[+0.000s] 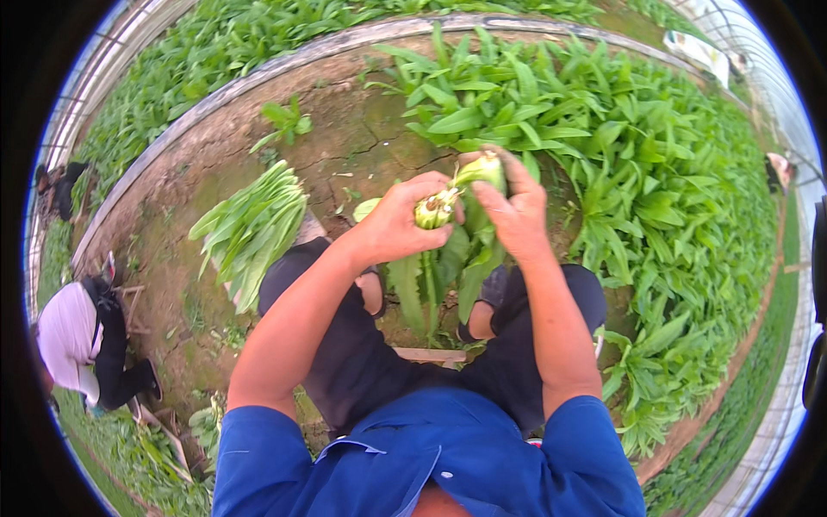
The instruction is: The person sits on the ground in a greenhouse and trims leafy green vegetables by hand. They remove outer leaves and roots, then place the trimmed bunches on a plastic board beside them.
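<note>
My left hand [404, 216] grips a bunch of long-leaved greens by its cut stem ends [434, 210], with the leaves [446, 258] hanging down between my knees. Close beside it, my right hand [513, 200] is closed on another leafy stem [481, 171], its pale cut end showing between thumb and fingers. The two stem bases nearly touch. Left of my knee, a neat bundle of cut leafy greens [258, 223] lies on a flat support that is mostly hidden.
Dense rows of leafy plants [646, 168] grow at the right. A pale border strip [213, 97] curves across the cracked soil [342, 123]. A person in a light head covering [71, 336] is at the left. Part of a wooden seat [429, 355] shows between my legs.
</note>
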Demonstrator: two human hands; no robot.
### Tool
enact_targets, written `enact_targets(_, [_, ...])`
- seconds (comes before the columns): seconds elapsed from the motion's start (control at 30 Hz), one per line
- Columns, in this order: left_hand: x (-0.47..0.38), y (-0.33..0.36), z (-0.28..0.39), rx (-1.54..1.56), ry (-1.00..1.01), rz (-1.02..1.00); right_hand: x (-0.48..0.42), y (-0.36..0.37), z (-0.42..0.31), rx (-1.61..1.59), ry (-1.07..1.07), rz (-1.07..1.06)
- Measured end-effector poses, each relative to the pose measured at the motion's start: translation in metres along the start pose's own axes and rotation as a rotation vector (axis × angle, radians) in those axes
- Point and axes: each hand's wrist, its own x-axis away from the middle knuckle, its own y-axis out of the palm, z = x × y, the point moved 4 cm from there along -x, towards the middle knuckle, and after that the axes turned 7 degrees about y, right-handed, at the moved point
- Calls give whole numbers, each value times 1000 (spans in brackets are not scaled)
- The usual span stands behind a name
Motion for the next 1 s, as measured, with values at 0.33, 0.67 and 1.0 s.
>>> enact_targets(0.33, [-5, -17, 6, -16, -153, 83, 3, -36, -39, 814, -278, 39])
enact_targets(0.67, [-10, -9, 6, -64, -44, 44, 7, -17, -25, 12, 124, -157])
enact_targets(1.0, [-11, 7, -5, -321, 34, 225, 10, -5, -12, 222, 15, -28])
